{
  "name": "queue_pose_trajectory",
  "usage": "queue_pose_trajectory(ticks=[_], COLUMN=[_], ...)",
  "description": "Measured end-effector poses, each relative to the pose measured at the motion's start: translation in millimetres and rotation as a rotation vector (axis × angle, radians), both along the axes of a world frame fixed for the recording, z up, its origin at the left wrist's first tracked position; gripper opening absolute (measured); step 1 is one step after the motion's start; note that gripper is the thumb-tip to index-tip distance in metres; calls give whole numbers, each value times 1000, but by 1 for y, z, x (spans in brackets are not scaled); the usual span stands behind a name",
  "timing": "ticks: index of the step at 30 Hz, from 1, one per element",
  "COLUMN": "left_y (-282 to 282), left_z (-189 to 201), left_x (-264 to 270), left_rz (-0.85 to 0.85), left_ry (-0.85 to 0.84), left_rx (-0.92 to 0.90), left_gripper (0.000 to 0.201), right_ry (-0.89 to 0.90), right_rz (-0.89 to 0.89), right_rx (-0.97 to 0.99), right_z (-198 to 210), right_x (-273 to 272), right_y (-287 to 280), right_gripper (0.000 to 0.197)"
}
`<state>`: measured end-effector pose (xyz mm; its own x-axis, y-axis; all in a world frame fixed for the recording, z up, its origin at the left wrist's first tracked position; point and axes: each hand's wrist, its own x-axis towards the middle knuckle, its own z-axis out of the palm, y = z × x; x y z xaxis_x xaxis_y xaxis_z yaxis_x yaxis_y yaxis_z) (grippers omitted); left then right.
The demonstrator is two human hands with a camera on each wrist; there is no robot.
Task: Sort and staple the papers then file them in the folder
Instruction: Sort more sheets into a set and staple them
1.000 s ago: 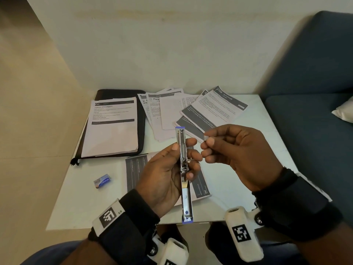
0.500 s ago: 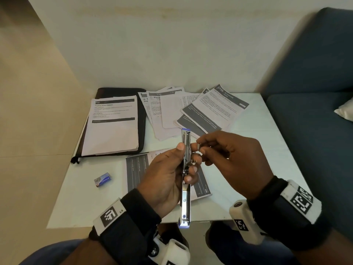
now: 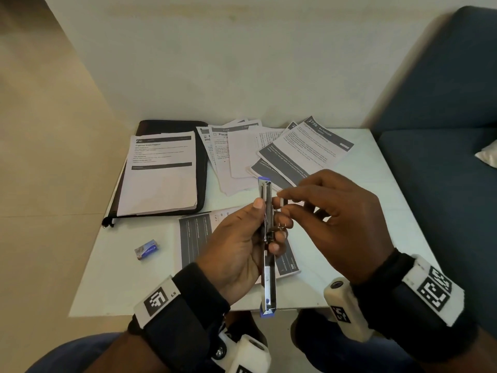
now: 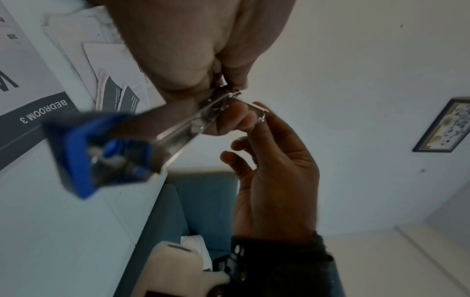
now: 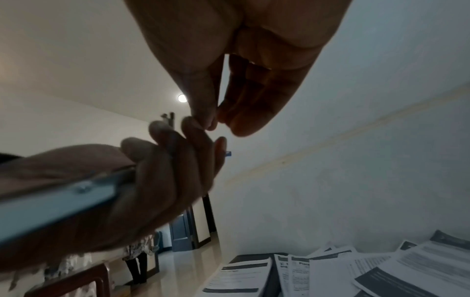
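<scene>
— Above table's near edge (image 3: 88, 292), what's L hand (image 3: 236, 254) doing?
— Fingers & thumb curled round stapler (image 3: 267, 267), opened out long, blue tip pointing away, other blue end toward the person.
— R hand (image 3: 333, 227)?
— Thumb & forefinger pinch a small strip of staples (image 4: 259, 113) right beside stapler's upper part, touching L fingertips; other fingers loosely spread. Can't tell if strip's seated in channel yet.
— Papers?
— Loose sheets (image 3: 304, 149) fanned at table's far side, overlapping. One sheet (image 3: 196, 232) lies under the hands. Neat stack (image 3: 161, 173) sits on black folder (image 3: 201, 146), far left.
— Anything else?
— Small staple box (image 3: 147, 249) on table, left of hands, apart from everything. Blue sofa (image 3: 443, 130) to the right.
</scene>
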<state>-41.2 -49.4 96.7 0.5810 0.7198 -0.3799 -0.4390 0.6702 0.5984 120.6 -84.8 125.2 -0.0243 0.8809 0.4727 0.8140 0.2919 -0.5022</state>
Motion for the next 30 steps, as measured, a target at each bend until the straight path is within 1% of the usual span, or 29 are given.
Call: queue_pose_trajectory(ticks=[3, 7, 11, 15, 18, 24, 27, 30], left_y=[-3, -6, -7, -9, -10, -11, -12, -13], left_z=[-1, -3, -8, -11, -14, -21, -22, -20], left_x=[2, 4, 5, 5, 4, 7, 8, 9], left_rz=[-11, -7, -3, -7, 0, 9, 12, 16], left_ry=[23, 21, 50, 74, 104, 144, 148, 153], left_rx=[34, 52, 62, 81, 77, 34, 18, 5], left_gripper=[32, 31, 39, 35, 37, 34, 33, 34], right_ry=[22, -68, -101, -188, -268, -320, -350, -351], right_rz=[22, 1, -3, -19, -25, -6, 6, 0], right_rx=[-43, -120, -114, -127, -171, -249, -260, -269], right_z=[1, -5, -8, -6, -6, -6, -7, -8], right_x=[-6, -8, -7, -11, -14, -13, -13, -14], right_y=[-2, -3, -3, -6, -7, -8, -8, -7], right_gripper=[17, 17, 13, 17, 20, 19, 9, 18])
